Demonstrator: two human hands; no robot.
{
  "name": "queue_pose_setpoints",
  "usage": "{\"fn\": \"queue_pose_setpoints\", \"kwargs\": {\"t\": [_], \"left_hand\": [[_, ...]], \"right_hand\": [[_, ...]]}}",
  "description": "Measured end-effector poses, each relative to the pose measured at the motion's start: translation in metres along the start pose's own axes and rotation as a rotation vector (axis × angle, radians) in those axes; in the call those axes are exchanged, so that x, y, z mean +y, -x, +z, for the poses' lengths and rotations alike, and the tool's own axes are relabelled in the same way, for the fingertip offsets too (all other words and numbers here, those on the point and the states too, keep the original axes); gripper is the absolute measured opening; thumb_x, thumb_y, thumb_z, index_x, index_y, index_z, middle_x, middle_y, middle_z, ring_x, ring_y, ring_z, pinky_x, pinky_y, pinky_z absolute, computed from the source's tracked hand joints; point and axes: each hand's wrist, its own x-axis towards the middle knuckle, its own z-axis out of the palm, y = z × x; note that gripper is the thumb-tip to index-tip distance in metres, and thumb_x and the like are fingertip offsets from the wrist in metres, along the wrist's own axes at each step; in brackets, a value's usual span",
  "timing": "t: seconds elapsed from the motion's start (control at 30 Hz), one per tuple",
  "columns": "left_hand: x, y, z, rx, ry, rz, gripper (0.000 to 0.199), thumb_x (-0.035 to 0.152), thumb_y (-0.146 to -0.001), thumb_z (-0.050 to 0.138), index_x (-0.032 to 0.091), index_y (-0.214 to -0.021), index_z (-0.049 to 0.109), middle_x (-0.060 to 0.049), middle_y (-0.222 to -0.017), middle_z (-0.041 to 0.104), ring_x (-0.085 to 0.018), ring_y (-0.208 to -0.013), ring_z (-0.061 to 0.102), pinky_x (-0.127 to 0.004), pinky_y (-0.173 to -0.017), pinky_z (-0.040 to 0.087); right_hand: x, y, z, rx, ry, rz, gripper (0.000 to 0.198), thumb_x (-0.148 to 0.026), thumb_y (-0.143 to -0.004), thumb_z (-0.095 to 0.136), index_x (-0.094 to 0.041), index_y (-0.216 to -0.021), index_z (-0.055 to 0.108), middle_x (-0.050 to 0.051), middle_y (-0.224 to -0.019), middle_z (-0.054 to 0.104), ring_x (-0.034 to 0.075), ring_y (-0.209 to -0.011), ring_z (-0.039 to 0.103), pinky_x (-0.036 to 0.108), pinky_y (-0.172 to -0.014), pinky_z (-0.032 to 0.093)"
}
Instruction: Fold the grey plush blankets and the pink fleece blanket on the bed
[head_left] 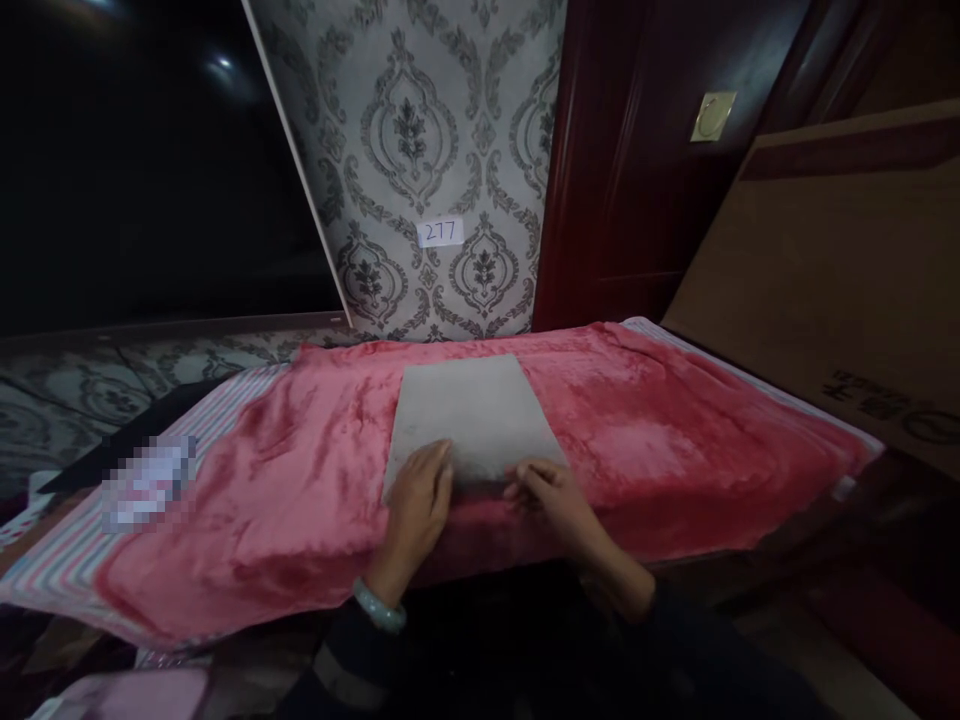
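A flat grey rectangular sheet, perhaps board or cloth, lies on the pink plush blanket. My left hand rests over its near left corner, fingers stretched forward and close together, palm turned inward. At the near right edge of the sheet is my right hand, its fingers curled in with thumb and forefinger close together. Whatever may be between those fingertips is too small or hidden to make out. A pale bangle circles my left wrist.
A striped cloth shows from under the blanket on the left. A large dark screen stands at the back left. On the right leans a big cardboard box. Patterned wallpaper carries a label reading 277.
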Motion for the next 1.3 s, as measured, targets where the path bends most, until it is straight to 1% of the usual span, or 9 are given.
{"fn": "queue_pose_setpoints", "kwargs": {"t": [0.07,0.13,0.23,0.33,0.47,0.9,1.1,1.2,1.3], "left_hand": [[-0.002,-0.007,0.014,-0.105,-0.128,0.052,0.044,0.032,-0.103,0.040,0.017,-0.138,0.060,-0.013,-0.139,0.065,-0.026,-0.134,0.057,-0.049,-0.113,0.047],[-0.002,-0.010,0.027,-0.204,-0.259,0.060,0.049,0.035,-0.103,0.042,0.015,-0.145,0.054,-0.016,-0.148,0.058,-0.029,-0.144,0.047,-0.056,-0.120,0.037],[-0.002,-0.009,0.041,-0.348,-0.400,0.013,0.056,0.042,-0.101,0.047,0.015,-0.149,0.050,-0.018,-0.157,0.047,-0.035,-0.148,0.040,-0.065,-0.119,0.032],[-0.004,-0.005,0.045,-0.431,-0.453,-0.036,0.059,0.047,-0.101,0.046,0.019,-0.152,0.047,-0.018,-0.161,0.041,-0.036,-0.150,0.038,-0.066,-0.118,0.033],[-0.004,-0.004,0.044,-0.470,-0.458,-0.055,0.061,0.051,-0.102,0.041,0.020,-0.154,0.045,-0.017,-0.162,0.040,-0.035,-0.151,0.035,-0.065,-0.119,0.030],[0.002,-0.006,0.041,-0.500,-0.420,-0.083,0.061,0.050,-0.102,0.041,0.021,-0.156,0.042,-0.015,-0.165,0.035,-0.035,-0.153,0.031,-0.062,-0.122,0.026],[0.010,0.015,0.036,-0.387,-0.384,0.043,0.047,0.033,-0.103,0.041,0.018,-0.146,0.054,-0.013,-0.154,0.052,-0.028,-0.148,0.040,-0.056,-0.124,0.028],[0.013,0.031,0.042,-0.306,-0.367,0.142,0.046,0.026,-0.102,0.042,0.019,-0.146,0.053,-0.011,-0.152,0.055,-0.026,-0.147,0.043,-0.056,-0.125,0.027],[0.011,0.038,0.051,-0.264,-0.360,0.151,0.048,0.023,-0.100,0.044,0.018,-0.147,0.052,-0.012,-0.153,0.054,-0.026,-0.148,0.041,-0.057,-0.125,0.026]], "right_hand": [[-0.012,-0.016,-0.004,0.081,0.321,-0.300,0.049,-0.060,-0.094,0.051,-0.019,-0.110,0.072,0.013,-0.105,0.076,0.028,-0.099,0.073,0.046,-0.093,0.057],[-0.017,-0.034,-0.003,0.078,0.704,-0.462,0.051,-0.053,-0.099,0.044,-0.021,-0.132,0.066,0.014,-0.139,0.064,0.031,-0.134,0.055,0.051,-0.113,0.042],[-0.005,-0.050,0.002,-0.043,1.204,-0.412,0.055,-0.044,-0.103,0.041,-0.025,-0.153,0.050,0.008,-0.163,0.038,0.035,-0.153,0.027,0.062,-0.121,0.025],[0.013,-0.052,0.003,-0.085,1.427,-0.367,0.054,-0.045,-0.105,0.037,-0.030,-0.157,0.043,0.005,-0.166,0.033,0.035,-0.154,0.024,0.064,-0.120,0.024],[0.020,-0.051,0.000,-0.070,1.485,-0.384,0.056,-0.049,-0.106,0.031,-0.032,-0.158,0.040,0.005,-0.165,0.033,0.034,-0.153,0.027,0.061,-0.120,0.026],[0.010,-0.050,-0.004,-0.126,1.542,-0.333,0.059,-0.049,-0.107,0.027,-0.029,-0.162,0.033,0.006,-0.168,0.026,0.035,-0.154,0.023,0.061,-0.120,0.026],[-0.009,-0.060,-0.015,-0.358,1.440,-0.231,0.058,-0.047,-0.108,0.026,-0.029,-0.162,0.033,0.006,-0.169,0.023,0.033,-0.156,0.019,0.060,-0.121,0.026],[-0.016,-0.071,-0.013,-0.468,1.364,-0.303,0.055,-0.042,-0.108,0.026,-0.029,-0.161,0.034,0.006,-0.168,0.026,0.029,-0.156,0.019,0.057,-0.123,0.023],[-0.015,-0.090,-0.009,-0.595,1.352,-0.398,0.053,-0.040,-0.107,0.030,-0.033,-0.160,0.036,0.003,-0.168,0.027,0.027,-0.157,0.017,0.057,-0.124,0.020]]}}
